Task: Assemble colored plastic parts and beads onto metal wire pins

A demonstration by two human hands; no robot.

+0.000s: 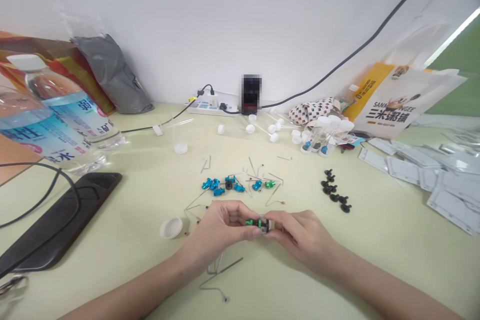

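Note:
A small green and black metal part point(255, 223) with a greyish, partly see-through end is held between both hands near the table's middle. My left hand point(230, 222) pinches its green side between thumb and fingers. At the other end, the fingertips of my right hand point(302, 232) are closed around the greyish piece, whose exact kind I cannot make out. Beyond the hands lie several blue metal parts point(239, 187), a green one point(269, 184) and a black one point(228, 185) among thin bent metal rods point(273, 195). A white round cap point(171, 228) lies left of my left hand.
Black flanged pieces point(335, 198) lie to the right, beside flat white packets point(455, 195). Clear tubes with white caps point(325, 132) stand behind. More bent rods point(221, 275) lie in front. Water bottles point(71, 100) and a dark tray point(71, 215) with a cable are left.

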